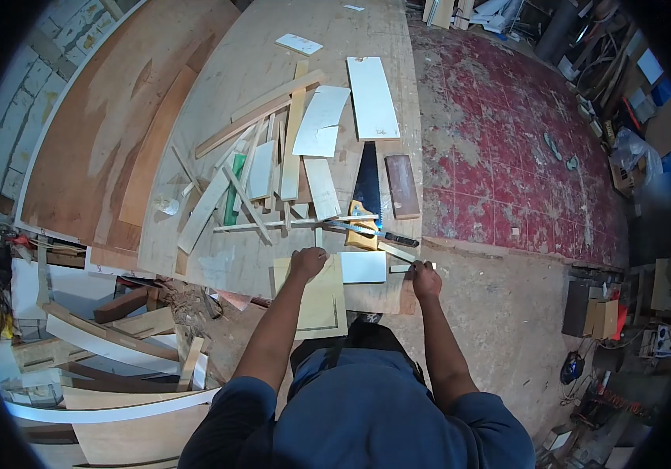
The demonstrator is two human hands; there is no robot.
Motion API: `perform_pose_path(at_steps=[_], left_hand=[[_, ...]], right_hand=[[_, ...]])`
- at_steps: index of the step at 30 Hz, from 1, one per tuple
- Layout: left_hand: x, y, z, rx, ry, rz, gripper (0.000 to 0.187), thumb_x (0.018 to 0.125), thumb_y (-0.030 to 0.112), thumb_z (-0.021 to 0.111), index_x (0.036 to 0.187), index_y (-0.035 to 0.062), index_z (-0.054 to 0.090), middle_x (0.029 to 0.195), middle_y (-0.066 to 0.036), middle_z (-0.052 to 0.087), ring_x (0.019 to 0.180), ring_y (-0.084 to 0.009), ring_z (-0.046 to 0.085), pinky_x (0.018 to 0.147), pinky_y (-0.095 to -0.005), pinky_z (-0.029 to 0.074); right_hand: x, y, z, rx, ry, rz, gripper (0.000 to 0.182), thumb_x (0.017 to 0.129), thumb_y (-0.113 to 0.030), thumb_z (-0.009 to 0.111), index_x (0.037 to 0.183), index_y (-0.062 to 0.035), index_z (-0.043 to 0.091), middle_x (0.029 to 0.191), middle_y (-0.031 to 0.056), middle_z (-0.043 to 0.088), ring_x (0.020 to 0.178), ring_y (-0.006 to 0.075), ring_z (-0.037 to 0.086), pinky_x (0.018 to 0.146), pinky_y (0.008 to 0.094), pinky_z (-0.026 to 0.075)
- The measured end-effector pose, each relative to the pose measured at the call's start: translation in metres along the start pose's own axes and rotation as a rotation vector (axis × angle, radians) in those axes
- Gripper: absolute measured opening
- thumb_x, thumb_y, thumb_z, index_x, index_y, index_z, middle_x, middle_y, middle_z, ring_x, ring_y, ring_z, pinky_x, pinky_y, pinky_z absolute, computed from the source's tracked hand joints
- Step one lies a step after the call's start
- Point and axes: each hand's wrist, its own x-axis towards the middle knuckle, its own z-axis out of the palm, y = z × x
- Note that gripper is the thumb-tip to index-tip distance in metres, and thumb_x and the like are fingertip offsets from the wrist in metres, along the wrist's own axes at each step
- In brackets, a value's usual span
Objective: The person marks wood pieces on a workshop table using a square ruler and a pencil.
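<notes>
Left of the white block (363, 267), the left hand (309, 264) curls at a yellowish panel (324, 301), seemingly light, stiff, best edge-held; rightward, the right hand (426, 280) curls; both grips unclear.

A pale-yellow rectangular panel (322, 303) is overhanging the plywood tabletop (378, 39), and a small strip (400, 269), apparently wood, is lying to the panel's right.

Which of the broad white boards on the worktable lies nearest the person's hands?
The white rectangle lying between the left hand and the right hand; the other broad white boards lie farther up the worktable.
</notes>
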Motion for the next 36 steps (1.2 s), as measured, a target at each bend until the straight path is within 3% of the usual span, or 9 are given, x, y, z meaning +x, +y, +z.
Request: perform_pose_path(at_steps=[9,11,14,18,23,27,30,36], left_hand=[[0.014,0.003,-0.003,0.017,-0.013,0.039,0.027,0.091,0.038,0.058,0.105,0.0206,0.073,0.103,-0.008,0.073,0.102,-0.029,0.066,0.092,-0.0511,0.043],[0.013,0.003,-0.005,-0.093,0.004,0.089,0.023,0.09,0.036,0.06,0.106,0.0255,0.074,0.101,-0.007,0.073,0.103,-0.0281,0.066,0.09,-0.0502,0.043],[0.015,0.007,-0.008,0.001,-0.065,0.077,0.023,0.089,0.033,0.062,0.11,0.0316,0.074,0.1,-0.007,0.073,0.102,-0.0274,0.066,0.089,-0.0493,0.043],[0.015,0.01,-0.009,0.021,-0.087,0.07,0.025,0.089,0.031,0.063,0.112,0.0339,0.073,0.099,-0.007,0.073,0.1,-0.0272,0.066,0.09,-0.0493,0.042],[0.008,0.014,-0.002,-0.057,0.009,-0.003,0.021,0.09,0.025,0.063,0.104,0.0335,0.076,0.1,-0.004,0.07,0.102,-0.0271,0.065,0.091,-0.0504,0.04],[0.005,0.018,-0.001,-0.093,0.006,-0.039,0.022,0.09,0.023,0.063,0.104,0.0334,0.076,0.103,-0.003,0.068,0.103,-0.0254,0.064,0.093,-0.0491,0.038],[0.005,0.019,0.0,-0.102,0.021,-0.042,0.023,0.09,0.021,0.063,0.104,0.033,0.076,0.103,-0.002,0.068,0.103,-0.0235,0.063,0.094,-0.0465,0.035],[0.003,0.022,-0.001,-0.126,0.069,-0.017,0.023,0.089,0.018,0.064,0.105,0.0303,0.076,0.102,-0.001,0.07,0.101,-0.0221,0.063,0.09,-0.044,0.035]], right_hand=[[0.007,0.01,-0.002,-0.002,-0.054,-0.123,0.023,0.09,-0.022,0.057,0.111,-0.0134,0.061,0.106,0.0148,0.062,0.09,0.0361,0.067,0.073,0.0469,0.056],[0.002,0.008,-0.006,0.01,-0.043,-0.125,0.025,0.089,-0.022,0.059,0.113,-0.0134,0.06,0.106,0.0146,0.061,0.09,0.0359,0.067,0.073,0.0463,0.056],[-0.005,-0.002,-0.017,0.043,-0.05,-0.032,0.034,0.086,-0.019,0.062,0.119,-0.014,0.058,0.107,0.0149,0.062,0.092,0.036,0.066,0.075,0.046,0.056],[-0.009,-0.002,-0.016,0.098,-0.023,-0.093,0.038,0.084,-0.015,0.063,0.122,-0.0131,0.057,0.108,0.0155,0.061,0.093,0.0364,0.065,0.074,0.0463,0.056],[-0.013,-0.017,-0.01,0.134,0.028,-0.171,0.037,0.084,-0.015,0.063,0.121,-0.0124,0.058,0.108,0.0151,0.061,0.092,0.0365,0.065,0.074,0.0463,0.055],[-0.018,-0.052,0.004,0.25,-0.054,-0.389,0.034,0.083,-0.016,0.064,0.117,-0.0124,0.062,0.103,0.0146,0.062,0.081,0.0356,0.067,0.067,0.0453,0.056],[-0.022,-0.077,0.014,0.224,-0.137,-0.471,0.039,0.082,-0.016,0.065,0.121,-0.0137,0.06,0.103,0.0146,0.062,0.082,0.0347,0.067,0.068,0.0446,0.057],[-0.017,-0.108,0.031,0.186,-0.386,-0.543,0.06,0.085,-0.022,0.062,0.143,-0.0238,0.046,0.11,0.0188,0.058,0.088,0.0361,0.066,0.073,0.045,0.056]])
